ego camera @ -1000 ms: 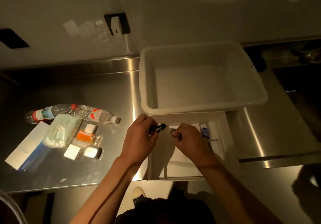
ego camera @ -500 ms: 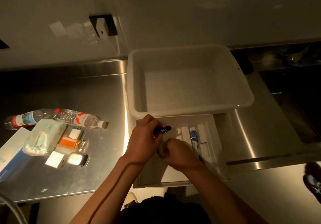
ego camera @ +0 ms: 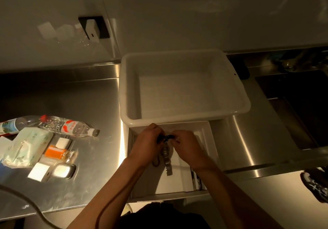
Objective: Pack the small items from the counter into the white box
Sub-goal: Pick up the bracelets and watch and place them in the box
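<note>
1. Both hands, left [ego camera: 147, 142] and right [ego camera: 187, 145], pinched a small dark clip [ego camera: 166, 137]; a metal watch band [ego camera: 167, 159] hung below.
2. The white box [ego camera: 209, 134] lay directly beneath, its long axis running towards the person.
3. Other items, including the orange packet [ego camera: 54, 153], sat on the table [ego camera: 85, 104], nearer the left hand.

You've got nothing legible here: the red-and-white label on the clear bottle [ego camera: 68, 126] carries marks too small to read, the pale green packet [ego camera: 24, 147] shows only faint print, and the orange packet [ego camera: 54, 153] is blurred.
</note>
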